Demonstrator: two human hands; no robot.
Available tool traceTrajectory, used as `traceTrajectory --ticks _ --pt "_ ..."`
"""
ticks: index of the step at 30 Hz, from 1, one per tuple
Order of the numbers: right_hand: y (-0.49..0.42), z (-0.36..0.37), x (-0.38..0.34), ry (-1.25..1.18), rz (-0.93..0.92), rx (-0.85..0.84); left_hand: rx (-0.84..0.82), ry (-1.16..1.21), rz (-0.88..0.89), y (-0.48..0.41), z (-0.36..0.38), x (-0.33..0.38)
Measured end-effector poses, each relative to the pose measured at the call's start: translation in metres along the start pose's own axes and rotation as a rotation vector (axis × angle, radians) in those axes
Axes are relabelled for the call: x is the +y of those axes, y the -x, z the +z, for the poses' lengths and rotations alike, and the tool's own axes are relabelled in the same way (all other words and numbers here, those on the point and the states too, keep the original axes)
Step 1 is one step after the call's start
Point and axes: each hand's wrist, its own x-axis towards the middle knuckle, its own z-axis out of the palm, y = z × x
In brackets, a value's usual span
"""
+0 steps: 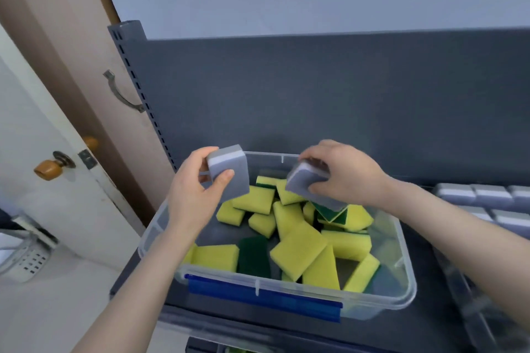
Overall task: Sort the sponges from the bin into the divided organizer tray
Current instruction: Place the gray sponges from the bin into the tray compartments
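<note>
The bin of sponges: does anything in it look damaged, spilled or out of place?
Nothing stands out. The yellow-and-green sponges lie jumbled inside the clear bin, as unsorted stock would; none looks torn or lies outside it. The two grey sponges held above it look intact.

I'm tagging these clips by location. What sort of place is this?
Probably a storeroom or shop back room: grey retail-style shelving with a slotted upright, a clear bin of sponges on it, and a door with a round knob alongside.
</note>
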Motion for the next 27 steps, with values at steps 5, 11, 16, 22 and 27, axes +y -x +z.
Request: traceTrajectory --ticks 5,11,16,22,27 --pt "0.039 -0.023 0.03 -0.244 0.138 0.149 -0.054 0.082 0.028 0.008 0.027 0.051" --pt "0.092 -0.044 0.074 -0.362 0.18 0.206 -0.12 0.154 0.044 0.024 0.067 0.114" --pt "0.138 -0.069 0.115 -0.386 0.234 0.245 -0.149 0.228 0.059 0.037 0.105 0.173" --pt "0.195 -0.099 0.155 -0.457 0.263 0.325 -0.181 0.3 0.063 0.067 0.146 0.232" --pt "0.243 -0.111 0.19 -0.552 0.317 0.39 -0.21 0.368 0.036 0.1 0.176 0.27"
